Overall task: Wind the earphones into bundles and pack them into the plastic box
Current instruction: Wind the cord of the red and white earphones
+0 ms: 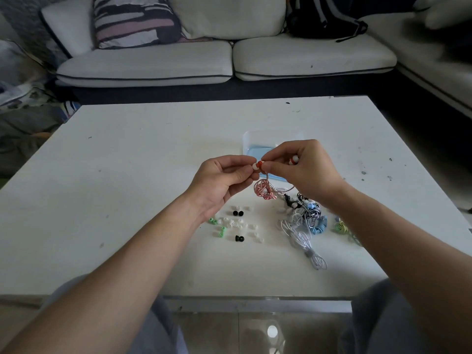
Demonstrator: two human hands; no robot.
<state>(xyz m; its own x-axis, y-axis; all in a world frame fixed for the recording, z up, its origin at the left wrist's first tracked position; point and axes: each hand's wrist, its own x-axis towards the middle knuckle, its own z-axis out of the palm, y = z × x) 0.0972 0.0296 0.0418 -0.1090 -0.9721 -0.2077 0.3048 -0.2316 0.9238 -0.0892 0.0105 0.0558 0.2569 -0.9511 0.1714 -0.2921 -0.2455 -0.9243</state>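
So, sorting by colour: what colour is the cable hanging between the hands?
The cable is pink; head view.

**Head view (single camera).** Wide-angle lens worn on the person's head, placed above the near edge of the desk (127,149) and facing forward and down. The forearms (127,264) enter from the two bottom corners and converge at frame centre. There the left hand (219,180) and right hand (304,169) meet on an earphone (258,165), close to the lens. The knees (398,318) show along the bottom edge, below the desk's near rim. The desk's far edge and far corners are in frame; its near corners are cut off by the frame sides. A sofa (217,62) fills the far field, facing the camera.
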